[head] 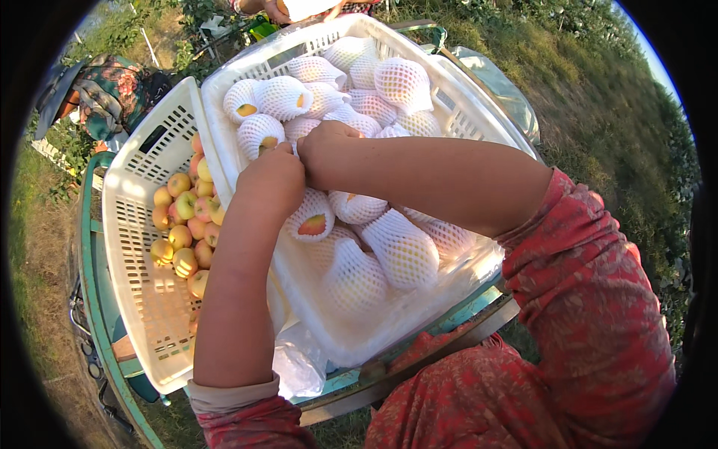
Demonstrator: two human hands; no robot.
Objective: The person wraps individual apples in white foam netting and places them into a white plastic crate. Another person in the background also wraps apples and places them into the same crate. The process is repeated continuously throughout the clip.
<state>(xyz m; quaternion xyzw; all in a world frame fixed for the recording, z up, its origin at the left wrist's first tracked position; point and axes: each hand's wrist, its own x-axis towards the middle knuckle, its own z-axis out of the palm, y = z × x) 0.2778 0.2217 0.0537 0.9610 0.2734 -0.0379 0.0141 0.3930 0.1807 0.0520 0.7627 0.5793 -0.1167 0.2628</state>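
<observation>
My left hand and my right hand meet over a white plastic crate with a clear plastic liner. Their fingers are bent, and the backs of the hands hide whatever lies between them. Just beyond my left fingertips sits a netted apple with its skin showing through the net's end. Close below my hands is another netted apple, its red skin bare at one end. Several more apples in white foam nets fill the crate.
To the left, a second white plastic crate holds several bare yellow-red apples. Both crates rest on a green metal frame. One person is at the far left; another person's hand shows at the top. Crumpled clear plastic hangs in front.
</observation>
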